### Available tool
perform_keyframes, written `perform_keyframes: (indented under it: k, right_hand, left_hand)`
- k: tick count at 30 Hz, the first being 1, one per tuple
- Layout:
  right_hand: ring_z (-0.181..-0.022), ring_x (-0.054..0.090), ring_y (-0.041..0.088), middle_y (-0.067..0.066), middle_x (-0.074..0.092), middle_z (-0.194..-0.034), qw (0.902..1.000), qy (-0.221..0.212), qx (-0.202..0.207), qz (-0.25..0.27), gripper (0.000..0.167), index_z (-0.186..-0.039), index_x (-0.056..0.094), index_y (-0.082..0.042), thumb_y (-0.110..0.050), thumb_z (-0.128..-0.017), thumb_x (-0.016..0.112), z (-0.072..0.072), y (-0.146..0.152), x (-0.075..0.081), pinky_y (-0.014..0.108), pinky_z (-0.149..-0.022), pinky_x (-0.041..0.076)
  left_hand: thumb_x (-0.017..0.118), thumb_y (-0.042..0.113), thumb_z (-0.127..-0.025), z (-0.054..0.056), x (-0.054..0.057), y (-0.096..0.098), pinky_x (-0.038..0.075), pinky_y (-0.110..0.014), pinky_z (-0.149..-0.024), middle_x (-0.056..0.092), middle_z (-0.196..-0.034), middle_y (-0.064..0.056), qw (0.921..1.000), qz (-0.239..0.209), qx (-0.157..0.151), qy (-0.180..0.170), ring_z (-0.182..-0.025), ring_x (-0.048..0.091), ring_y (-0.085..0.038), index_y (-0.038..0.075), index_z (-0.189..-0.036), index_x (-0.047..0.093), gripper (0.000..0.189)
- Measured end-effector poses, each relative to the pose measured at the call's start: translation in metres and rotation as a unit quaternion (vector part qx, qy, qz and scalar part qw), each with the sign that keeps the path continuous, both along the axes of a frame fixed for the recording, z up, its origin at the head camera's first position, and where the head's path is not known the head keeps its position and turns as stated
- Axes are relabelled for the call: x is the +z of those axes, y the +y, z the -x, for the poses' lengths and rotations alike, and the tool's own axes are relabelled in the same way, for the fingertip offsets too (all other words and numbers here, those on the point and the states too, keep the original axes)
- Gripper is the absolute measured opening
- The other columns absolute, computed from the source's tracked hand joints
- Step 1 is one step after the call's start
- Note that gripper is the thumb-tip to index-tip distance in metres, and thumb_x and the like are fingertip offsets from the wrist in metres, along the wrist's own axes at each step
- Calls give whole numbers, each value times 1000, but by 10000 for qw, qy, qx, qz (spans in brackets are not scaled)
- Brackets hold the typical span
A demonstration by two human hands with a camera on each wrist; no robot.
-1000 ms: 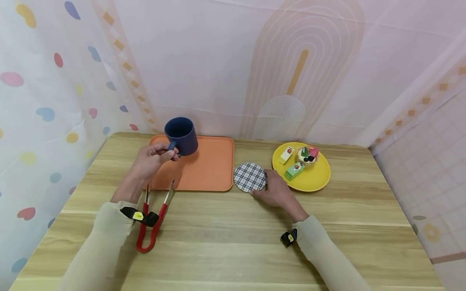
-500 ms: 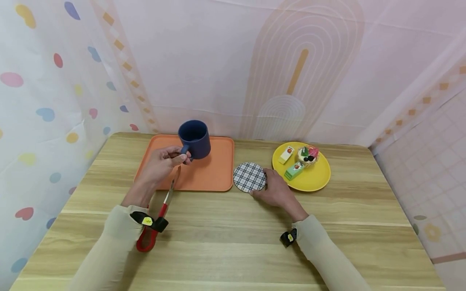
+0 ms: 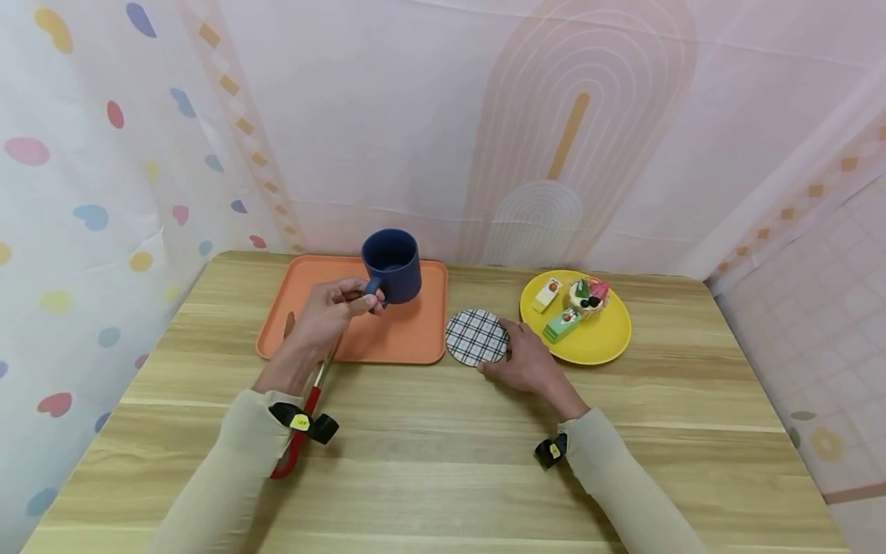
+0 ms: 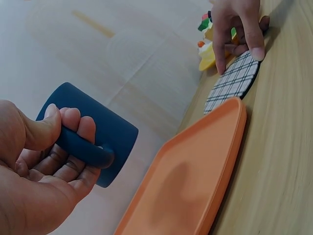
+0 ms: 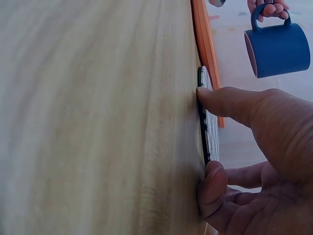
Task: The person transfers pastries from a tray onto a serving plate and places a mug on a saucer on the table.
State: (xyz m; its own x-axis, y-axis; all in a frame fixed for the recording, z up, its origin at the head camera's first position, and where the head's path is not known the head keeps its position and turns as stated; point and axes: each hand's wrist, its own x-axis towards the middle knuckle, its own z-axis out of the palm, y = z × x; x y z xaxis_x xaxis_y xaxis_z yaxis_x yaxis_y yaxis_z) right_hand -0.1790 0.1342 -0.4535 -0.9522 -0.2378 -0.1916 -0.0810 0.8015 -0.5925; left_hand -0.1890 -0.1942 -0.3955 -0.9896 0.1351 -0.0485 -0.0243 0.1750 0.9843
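Observation:
By its handle, my left hand (image 3: 325, 315) holds a dark blue mug (image 3: 403, 278) above the orange tray (image 3: 425, 345). In the left wrist view, curled fingers and thumb grip the mug handle (image 4: 80, 149), and the mug's body (image 4: 105, 127) hangs clear of the tray. My right hand (image 3: 527, 363) grips the right edge of a round plaid coaster (image 3: 474, 338) between thumb and fingers. The coaster lies on the table just right of the tray. In the right wrist view, the thumb and fingers touch the coaster's rim (image 5: 204, 122).
Red-handled metal tongs (image 3: 312, 400) lie partly under my left forearm, their tips over the tray. A yellow plate (image 3: 598, 345) beyond my right hand bears two small cartons and a fruit tart (image 3: 585, 296). A curtain-like backdrop (image 3: 388, 154) rises behind the wooden table (image 3: 429, 462).
My left hand has carried the mug to the right across the tray, nearer the coaster. My right hand and the coaster have stayed in place.

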Motion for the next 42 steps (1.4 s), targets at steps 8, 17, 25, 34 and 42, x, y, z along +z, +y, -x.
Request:
perform_keyframes:
  k: [8,17,25,34,42]
  right_hand:
    - [-139,46,38,23,41,-157,10000,29,-3,89,93,-158,33,-3,-38,-85,81,-1,0,0,55,-116,39]
    - [-139,46,37,21,40,-158,9999,-51,-45,116,93,-158,33,-4,-37,-86,82,-1,0,-1,53,-116,39]
    - [-140,46,35,20,40,-159,9998,-7,-2,184,93,-158,33,-3,-37,-86,81,0,2,-2,52,-117,38]
    - [-138,48,35,20,42,-157,9995,25,0,311,92,-157,35,-2,-35,-86,82,-1,2,-1,52,-117,39]
    - [-132,52,32,18,45,-154,9994,40,-51,333,92,-157,35,-3,-35,-85,83,0,2,-2,51,-115,42]
  left_hand:
    - [57,9,-104,-1,-4,14,53,-27,-98,71,-90,2,9996,-246,-132,18,-95,71,-16,-10,-112,64,21]
    - [60,9,-103,-1,-7,30,54,-27,-95,71,-86,3,9991,-372,-187,9,-87,70,-12,-7,-108,66,18]
    - [61,7,-102,-4,-11,43,56,-28,-94,71,-87,1,9988,-424,-235,22,-87,71,-14,-7,-108,67,17]
    - [64,5,-100,-11,-20,61,53,-29,-94,72,-85,1,9988,-355,-302,165,-88,73,-19,-5,-105,69,13]
    - [62,1,-100,-14,-27,78,57,-26,-88,72,-87,-6,9983,-504,-289,85,-84,71,-19,-9,-105,69,13]
